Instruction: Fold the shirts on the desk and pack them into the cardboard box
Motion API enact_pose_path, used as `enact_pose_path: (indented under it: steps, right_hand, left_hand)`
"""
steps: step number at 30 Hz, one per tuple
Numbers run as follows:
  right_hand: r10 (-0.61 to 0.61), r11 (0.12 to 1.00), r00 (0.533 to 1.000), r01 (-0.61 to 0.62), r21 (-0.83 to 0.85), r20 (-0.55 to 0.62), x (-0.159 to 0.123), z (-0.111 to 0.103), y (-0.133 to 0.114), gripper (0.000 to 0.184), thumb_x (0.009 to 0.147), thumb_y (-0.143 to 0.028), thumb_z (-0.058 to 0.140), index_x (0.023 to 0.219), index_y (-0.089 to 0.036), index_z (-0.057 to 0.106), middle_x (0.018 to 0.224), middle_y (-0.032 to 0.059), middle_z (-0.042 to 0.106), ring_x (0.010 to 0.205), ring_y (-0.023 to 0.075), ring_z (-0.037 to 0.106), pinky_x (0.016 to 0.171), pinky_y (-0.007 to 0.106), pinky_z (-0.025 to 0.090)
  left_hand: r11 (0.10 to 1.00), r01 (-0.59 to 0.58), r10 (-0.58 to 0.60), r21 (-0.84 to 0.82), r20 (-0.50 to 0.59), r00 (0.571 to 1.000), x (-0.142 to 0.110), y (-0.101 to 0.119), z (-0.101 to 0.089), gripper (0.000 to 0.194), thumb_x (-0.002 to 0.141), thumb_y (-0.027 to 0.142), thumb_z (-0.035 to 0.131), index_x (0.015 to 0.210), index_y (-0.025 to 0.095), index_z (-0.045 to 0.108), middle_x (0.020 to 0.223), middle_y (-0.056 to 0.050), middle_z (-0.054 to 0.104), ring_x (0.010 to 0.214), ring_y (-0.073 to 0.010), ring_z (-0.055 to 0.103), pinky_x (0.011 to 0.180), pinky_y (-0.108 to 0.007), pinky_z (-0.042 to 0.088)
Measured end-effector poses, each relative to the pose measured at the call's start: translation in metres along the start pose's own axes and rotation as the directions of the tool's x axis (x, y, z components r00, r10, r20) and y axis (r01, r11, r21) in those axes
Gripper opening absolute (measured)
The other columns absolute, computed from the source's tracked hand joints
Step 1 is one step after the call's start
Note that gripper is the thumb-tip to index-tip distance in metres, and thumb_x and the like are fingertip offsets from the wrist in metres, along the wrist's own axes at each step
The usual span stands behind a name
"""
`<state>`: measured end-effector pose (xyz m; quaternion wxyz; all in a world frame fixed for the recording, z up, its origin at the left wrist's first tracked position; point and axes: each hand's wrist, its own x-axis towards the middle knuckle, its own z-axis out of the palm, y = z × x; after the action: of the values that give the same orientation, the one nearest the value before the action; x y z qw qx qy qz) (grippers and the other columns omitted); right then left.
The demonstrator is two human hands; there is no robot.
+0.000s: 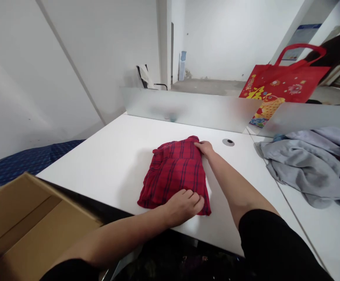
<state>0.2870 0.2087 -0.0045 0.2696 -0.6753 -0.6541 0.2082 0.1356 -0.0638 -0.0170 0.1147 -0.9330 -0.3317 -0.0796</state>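
Note:
A red plaid shirt (174,168) with dark blue stripes lies folded into a thick bundle on the white table (105,156). My left hand (185,207) rests over its near edge, fingers curled down onto the cloth. At the far right corner of the bundle, my right hand (205,148) pinches the fabric's edge between thumb and fingers. The underside of the shirt is hidden.
To the right lies a heap of grey clothes (304,164). An open cardboard box (32,226) stands at lower left. A frosted divider (193,109) runs along the back, with a red gift bag (287,86) at it. A cable hole (228,142) is nearby.

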Motion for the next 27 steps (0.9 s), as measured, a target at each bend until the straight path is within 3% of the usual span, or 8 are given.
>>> enact_pose_path:
  steps: [5, 11, 17, 19, 21, 23, 25, 27]
  right_hand:
    - [-0.030, 0.999, 1.000, 0.030, -0.030, 0.009, 0.007, 0.004, -0.008, 0.012, 0.082, -0.025, 0.063, 0.084, -0.014, 0.069, 0.083, 0.0079, 0.070, 0.083, 0.0215, 0.065, 0.077, 0.031, 0.050]
    - [-0.188, 0.975, 0.981, 0.180, -0.127, -0.047, -0.041, -0.015, -0.021, 0.046, 0.085, -0.035, 0.061, 0.126, -0.014, 0.059, 0.127, 0.0187, 0.059, 0.117, 0.0322, 0.056, 0.098, 0.044, 0.044]
    - [-0.709, 0.617, 0.603, 0.782, -0.093, 0.366, -0.182, -0.019, -0.013, 0.042, 0.098, -0.046, 0.042, 0.132, -0.029, 0.058, 0.145, 0.0077, 0.050, 0.137, 0.0276, 0.042, 0.113, 0.061, 0.025]
    - [-0.714, 0.651, 0.627, 0.758, -0.036, 0.311, -0.211, -0.026, -0.004, 0.039, 0.098, -0.045, 0.041, 0.127, -0.028, 0.062, 0.142, 0.0077, 0.054, 0.135, 0.0266, 0.045, 0.113, 0.060, 0.026]
    - [-0.639, 0.769, 0.765, 0.638, 0.041, 0.082, -0.227, -0.037, 0.006, 0.039, 0.097, -0.046, 0.043, 0.120, -0.024, 0.065, 0.134, 0.0100, 0.059, 0.127, 0.0254, 0.052, 0.110, 0.051, 0.037]
    - [-0.474, 0.861, 0.875, 0.484, 0.153, -0.101, -0.237, -0.050, 0.015, 0.037, 0.094, -0.048, 0.047, 0.113, -0.023, 0.066, 0.120, 0.0100, 0.066, 0.111, 0.0238, 0.062, 0.097, 0.042, 0.051]
    - [-0.372, 0.890, 0.919, 0.393, 0.233, -0.130, -0.250, -0.061, 0.024, 0.034, 0.091, -0.050, 0.052, 0.106, -0.023, 0.066, 0.109, 0.0077, 0.068, 0.097, 0.0221, 0.066, 0.084, 0.036, 0.056]
    - [-0.351, 0.891, 0.931, 0.365, 0.268, -0.099, -0.266, -0.067, 0.035, 0.033, 0.088, -0.051, 0.055, 0.100, -0.024, 0.068, 0.107, 0.0072, 0.069, 0.093, 0.0218, 0.067, 0.078, 0.033, 0.058]
  left_hand:
    - [0.999, -0.041, 0.041, 0.006, 0.006, 0.999, 0.014, 0.000, 0.004, 0.031, 0.091, 0.010, 0.038, 0.111, 0.023, 0.058, 0.101, -0.010, 0.063, 0.093, -0.0204, 0.057, 0.078, -0.034, 0.048]
    - [0.996, 0.033, -0.029, 0.077, -0.057, 0.998, -0.052, -0.016, -0.006, 0.037, 0.094, 0.016, 0.041, 0.129, 0.021, 0.053, 0.128, -0.012, 0.059, 0.124, -0.0250, 0.049, 0.102, -0.043, 0.041]
    - [0.926, 0.371, -0.359, 0.074, -0.131, 0.924, -0.133, -0.020, -0.007, 0.039, 0.090, 0.013, 0.046, 0.128, 0.012, 0.056, 0.134, -0.017, 0.058, 0.132, -0.0314, 0.046, 0.102, -0.044, 0.043]
    - [0.921, 0.383, -0.390, -0.073, -0.144, 0.909, -0.138, -0.025, -0.013, 0.032, 0.093, 0.018, 0.046, 0.122, 0.016, 0.058, 0.126, -0.013, 0.063, 0.125, -0.0264, 0.053, 0.100, -0.040, 0.046]
    - [0.813, 0.531, -0.574, -0.238, -0.177, 0.799, -0.129, -0.039, -0.021, 0.028, 0.096, 0.029, 0.044, 0.119, 0.019, 0.058, 0.119, -0.011, 0.066, 0.114, -0.0227, 0.060, 0.094, -0.038, 0.050]
    - [0.598, 0.718, -0.795, -0.355, -0.152, 0.587, -0.110, -0.064, -0.027, 0.036, 0.097, 0.042, 0.042, 0.118, 0.016, 0.056, 0.113, -0.014, 0.066, 0.103, -0.0241, 0.064, 0.087, -0.038, 0.052]
    - [0.360, 0.844, -0.913, -0.398, 0.034, 0.406, -0.085, -0.094, -0.028, 0.053, 0.090, 0.059, 0.047, 0.111, 0.011, 0.059, 0.106, -0.020, 0.067, 0.097, -0.0302, 0.067, 0.082, -0.040, 0.052]
    - [0.197, 0.874, -0.910, -0.445, 0.249, 0.332, -0.061, -0.120, -0.026, 0.060, 0.079, 0.068, 0.057, 0.098, 0.012, 0.063, 0.097, -0.020, 0.070, 0.097, -0.0343, 0.067, 0.081, -0.040, 0.050]
